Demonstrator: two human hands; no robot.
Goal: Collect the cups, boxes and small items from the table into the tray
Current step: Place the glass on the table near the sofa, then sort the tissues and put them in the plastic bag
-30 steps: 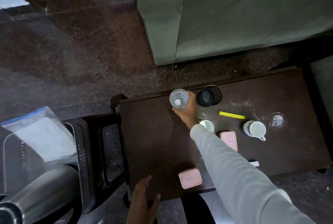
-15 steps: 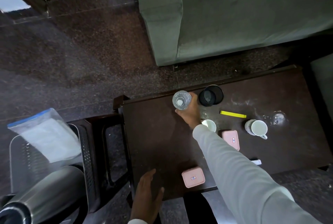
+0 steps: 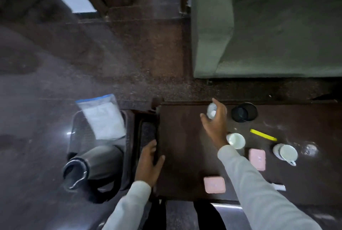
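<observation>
Left hand (image 3: 148, 161) now at table (image 3: 182, 155) edge

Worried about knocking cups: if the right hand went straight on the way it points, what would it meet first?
Nothing, it seems: the right hand, gripping the glass, points beyond the table edge toward floor; the black cup sits to its right.

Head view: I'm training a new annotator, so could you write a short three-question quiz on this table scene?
1. True or false: the right hand grips the glass.
2. How many pink boxes lie on the table? A) one B) two C) three
3. Fill in: the left hand rests at the table's ____ edge.

Key: 1 true; 2 B; 3 left.
</observation>
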